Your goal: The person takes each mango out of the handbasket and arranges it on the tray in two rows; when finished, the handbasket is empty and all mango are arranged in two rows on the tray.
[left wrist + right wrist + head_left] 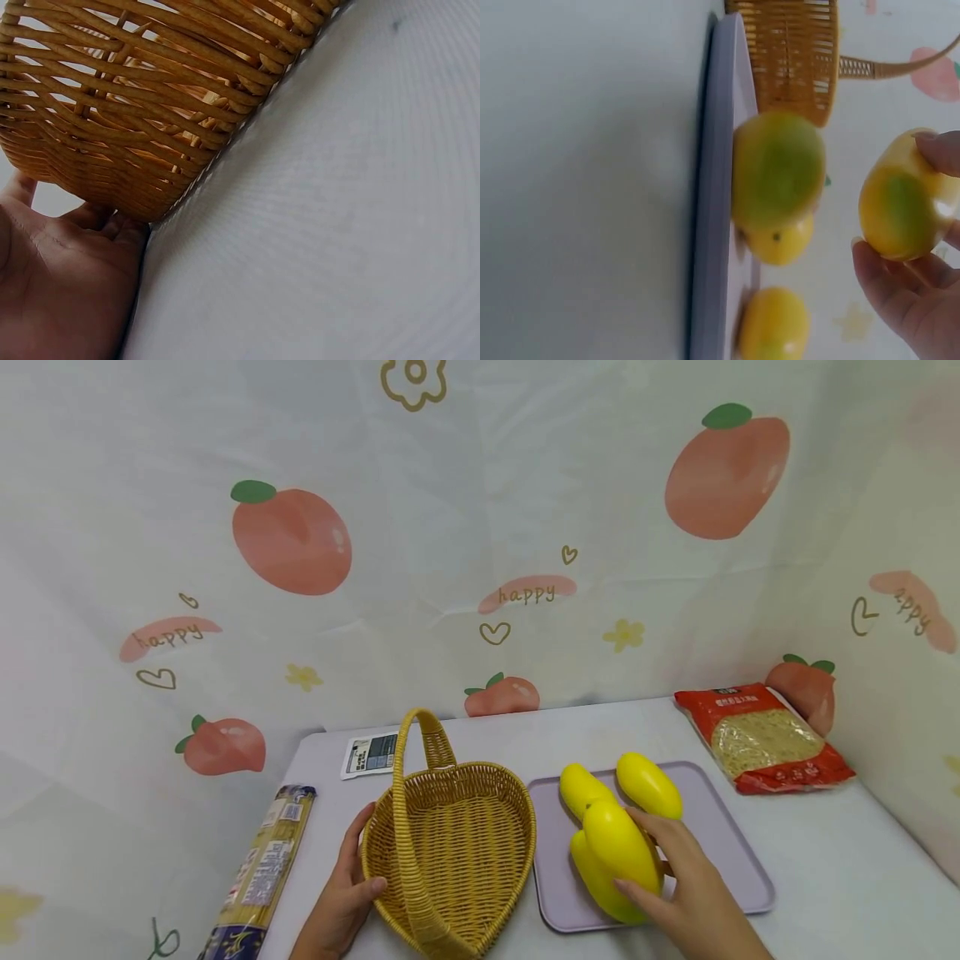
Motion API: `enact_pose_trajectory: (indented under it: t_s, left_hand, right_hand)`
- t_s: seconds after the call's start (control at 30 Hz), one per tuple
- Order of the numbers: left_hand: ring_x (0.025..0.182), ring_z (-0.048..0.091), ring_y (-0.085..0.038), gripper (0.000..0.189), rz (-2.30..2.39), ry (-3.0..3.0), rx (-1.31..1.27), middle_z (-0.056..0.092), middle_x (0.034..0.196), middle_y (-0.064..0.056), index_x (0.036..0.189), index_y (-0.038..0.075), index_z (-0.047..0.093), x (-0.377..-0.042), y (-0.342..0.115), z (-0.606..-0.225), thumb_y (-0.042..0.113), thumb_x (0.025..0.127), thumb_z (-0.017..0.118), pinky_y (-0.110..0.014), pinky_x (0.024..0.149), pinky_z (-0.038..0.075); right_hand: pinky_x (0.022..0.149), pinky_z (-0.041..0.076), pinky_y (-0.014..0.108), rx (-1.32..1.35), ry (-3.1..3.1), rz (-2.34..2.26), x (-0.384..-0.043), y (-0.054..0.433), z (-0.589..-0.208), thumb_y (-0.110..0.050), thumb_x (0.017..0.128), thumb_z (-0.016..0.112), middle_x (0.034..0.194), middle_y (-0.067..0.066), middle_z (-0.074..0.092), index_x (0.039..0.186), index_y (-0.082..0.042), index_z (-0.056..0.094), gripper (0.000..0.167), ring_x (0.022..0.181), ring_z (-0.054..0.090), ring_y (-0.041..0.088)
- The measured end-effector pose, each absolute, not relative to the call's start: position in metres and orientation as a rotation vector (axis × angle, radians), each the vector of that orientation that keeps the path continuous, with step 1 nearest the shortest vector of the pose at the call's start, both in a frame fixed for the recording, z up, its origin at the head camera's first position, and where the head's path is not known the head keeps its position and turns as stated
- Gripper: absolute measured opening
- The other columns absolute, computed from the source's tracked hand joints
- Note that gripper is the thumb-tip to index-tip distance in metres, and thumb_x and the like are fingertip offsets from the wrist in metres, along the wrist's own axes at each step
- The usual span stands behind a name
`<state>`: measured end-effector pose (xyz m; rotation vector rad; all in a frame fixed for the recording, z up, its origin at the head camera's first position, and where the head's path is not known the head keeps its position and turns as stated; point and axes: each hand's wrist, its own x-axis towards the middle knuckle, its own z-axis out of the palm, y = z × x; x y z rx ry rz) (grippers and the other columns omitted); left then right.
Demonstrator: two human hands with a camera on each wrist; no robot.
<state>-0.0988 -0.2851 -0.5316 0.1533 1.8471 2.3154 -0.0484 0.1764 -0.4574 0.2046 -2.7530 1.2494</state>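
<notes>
A yellow mango (621,839) is held up by my right hand (693,893), thumb on one side and fingers on the other. In the right wrist view this mango (900,210) hangs apart from the tray. Below it another mango (592,881) lies on the lilac tray (723,860), with two more mangoes behind. To the left stands a heart-shaped wicker basket (472,852) with a tall handle and nothing inside. My left hand (345,889) holds its left side, thumb at the rim and fingers along the outer wall, which the left wrist view shows from below.
Left of the basket lies a long pack of noodles (262,872). A small white-and-dark packet (369,756) is behind the basket. At the back right, a red bag (765,739) with a clear window rests beside the tray. A patterned cloth wall (420,635) closes off the table's back.
</notes>
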Motion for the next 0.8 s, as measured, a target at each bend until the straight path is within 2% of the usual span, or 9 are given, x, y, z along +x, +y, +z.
enact_pose_trajectory:
  t_s: [0.23, 0.5, 0.8]
  left_hand:
    - [0.147, 0.046, -0.020, 0.110, 2.317, 1.829, 0.155, 0.011, 0.175, -0.015, 0.176, 0.024, 0.004, -0.099, -0.285, -0.532, 0.003, 0.096, 0.076, -0.037, 0.112, 0.048]
    - [0.147, 0.047, -0.021, 0.108, 2.326, 1.819, 0.175, 0.011, 0.175, -0.017, 0.176, 0.024, 0.006, -0.099, -0.284, -0.531, 0.002, 0.096, 0.076, -0.038, 0.111, 0.049]
    - [0.147, 0.047, -0.022, 0.108, 2.333, 1.810, 0.183, 0.010, 0.175, -0.017, 0.176, 0.025, 0.006, -0.098, -0.284, -0.529, 0.002, 0.096, 0.075, -0.039, 0.111, 0.049]
  right_hand:
    - [0.088, 0.063, 0.044, 0.091, -2.817, 1.203, -0.050, 0.195, -0.462, -0.031, 0.090, 0.093, 0.141, 0.014, 0.057, 0.157, -0.005, 0.050, 0.084, 0.114, 0.059, 0.026]
    - [0.092, 0.061, 0.053, -0.007, -2.886, 1.231, -0.052, 0.212, -0.469, -0.030, 0.093, 0.090, 0.146, 0.022, 0.053, 0.159, 0.000, 0.044, 0.086, 0.119, 0.059, 0.034]
    - [0.095, 0.060, 0.056, -0.058, -2.994, 1.163, -0.058, 0.227, -0.483, -0.038, 0.093, 0.090, 0.144, 0.025, 0.054, 0.159, 0.004, 0.042, 0.091, 0.112, 0.057, 0.031]
